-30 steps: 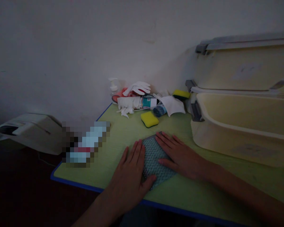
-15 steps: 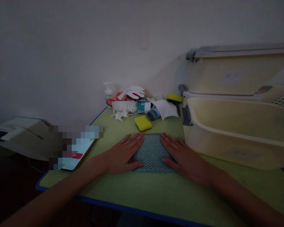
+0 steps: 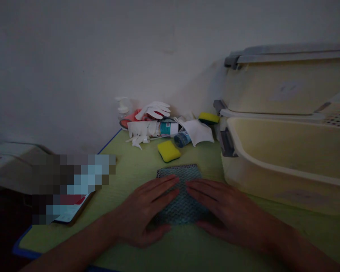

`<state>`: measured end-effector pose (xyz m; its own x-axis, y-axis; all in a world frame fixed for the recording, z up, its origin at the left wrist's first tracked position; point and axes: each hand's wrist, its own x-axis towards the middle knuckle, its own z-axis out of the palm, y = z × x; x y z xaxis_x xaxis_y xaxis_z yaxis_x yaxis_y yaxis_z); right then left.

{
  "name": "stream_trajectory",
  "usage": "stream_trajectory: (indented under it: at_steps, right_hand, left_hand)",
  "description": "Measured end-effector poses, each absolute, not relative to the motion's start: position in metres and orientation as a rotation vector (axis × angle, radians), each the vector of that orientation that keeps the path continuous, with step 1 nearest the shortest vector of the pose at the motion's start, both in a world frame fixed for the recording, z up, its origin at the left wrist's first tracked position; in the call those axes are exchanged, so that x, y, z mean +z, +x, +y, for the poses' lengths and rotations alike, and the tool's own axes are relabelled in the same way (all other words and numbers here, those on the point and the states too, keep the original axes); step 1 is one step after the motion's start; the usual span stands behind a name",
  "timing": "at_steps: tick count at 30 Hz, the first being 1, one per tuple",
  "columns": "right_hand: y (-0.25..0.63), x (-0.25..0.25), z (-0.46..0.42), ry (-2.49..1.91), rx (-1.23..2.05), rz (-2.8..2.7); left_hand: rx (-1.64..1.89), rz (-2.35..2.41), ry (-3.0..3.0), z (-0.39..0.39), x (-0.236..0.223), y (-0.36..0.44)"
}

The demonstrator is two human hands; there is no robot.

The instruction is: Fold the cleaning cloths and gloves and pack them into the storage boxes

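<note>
A person's two bare hands reach over a green table (image 3: 130, 166) trimmed in blue. The left hand (image 3: 144, 211) and the right hand (image 3: 229, 209) are apart, palms down, fingers stretched out and thumbs held away from them, facing each other across a textured blue-gray cloth (image 3: 183, 204). Fingertips overlap the cloth from both sides, with a narrow strip of it visible between them; whether they press on it or sit just above it cannot be told.

The cloth lies flat near the front of the table. Its far edge, with a dark-and-white checked border, shows beyond the fingers, both far corners in sight; its near edge shows between the thumbs, and its sides are partly hidden by the hands.

Just beyond the cloth, a yellow sponge (image 3: 169, 151) lies with a small gap between them. Behind that, white gloves (image 3: 155, 109), a blue bottle (image 3: 182, 139) and a white folded fabric (image 3: 200, 133) crowd toward the wall (image 3: 147, 49).

To the right, a cream bin (image 3: 260, 183) limits sideways room, its near wall close to the right hand. To the left, a stretch of tabletop separates the left hand from a partly pixelated flat device (image 3: 70, 213) near the table's left edge. The left forearm crosses the blue front edge.
</note>
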<state>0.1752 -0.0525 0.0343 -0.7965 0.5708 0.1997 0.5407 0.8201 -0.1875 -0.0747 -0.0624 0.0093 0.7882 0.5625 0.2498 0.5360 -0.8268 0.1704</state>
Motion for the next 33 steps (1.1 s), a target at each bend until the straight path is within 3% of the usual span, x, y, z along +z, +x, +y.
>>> stream_trajectory:
  at_steps: [9, 20, 33]
  right_hand:
    - [0.179, 0.040, -0.055, -0.975, 0.392, -2.793]
    - [0.172, 0.025, -0.049, -0.897, 0.028, -2.690]
    - [0.177, 0.036, -0.049, -1.032, 0.413, -2.564]
  left_hand:
    - [0.336, 0.901, 2.761, -0.062, 0.015, -0.069]
    - [0.372, 0.955, 2.756, -0.062, 0.012, -0.066]
    - [0.699, 0.908, 2.541, -0.054, 0.008, -0.072]
